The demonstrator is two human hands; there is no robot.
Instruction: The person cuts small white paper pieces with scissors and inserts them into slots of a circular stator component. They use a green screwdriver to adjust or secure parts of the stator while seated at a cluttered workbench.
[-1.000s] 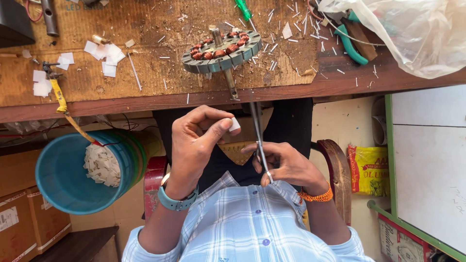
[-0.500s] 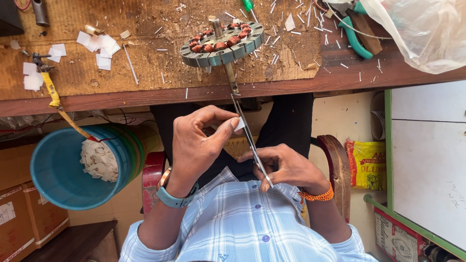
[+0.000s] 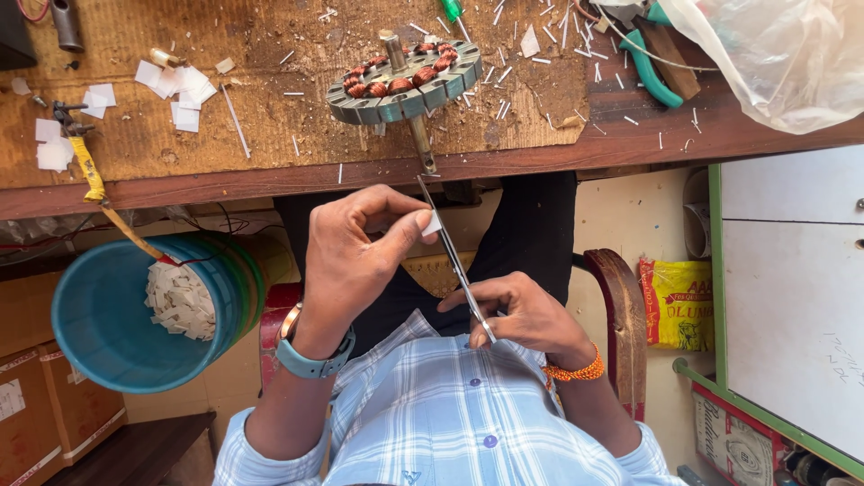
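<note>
My left hand, with a teal-strapped watch on its wrist, pinches a small white paper piece between thumb and fingers, just below the bench edge. My right hand, with an orange bead bracelet, grips slim metal scissors. Their blades slant up and left and touch the paper piece. On the wooden bench above the hands lies a round motor stator with copper windings and a shaft.
A blue bucket of paper scraps hangs at the left under the bench. White paper squares, slivers, teal-handled pliers and a plastic bag lie on the bench. A white cabinet stands at the right, cardboard boxes bottom left.
The scissors have tilted from nearly upright to slanting left, and their blades now meet the paper piece. Both hands stay close together over my lap.
</note>
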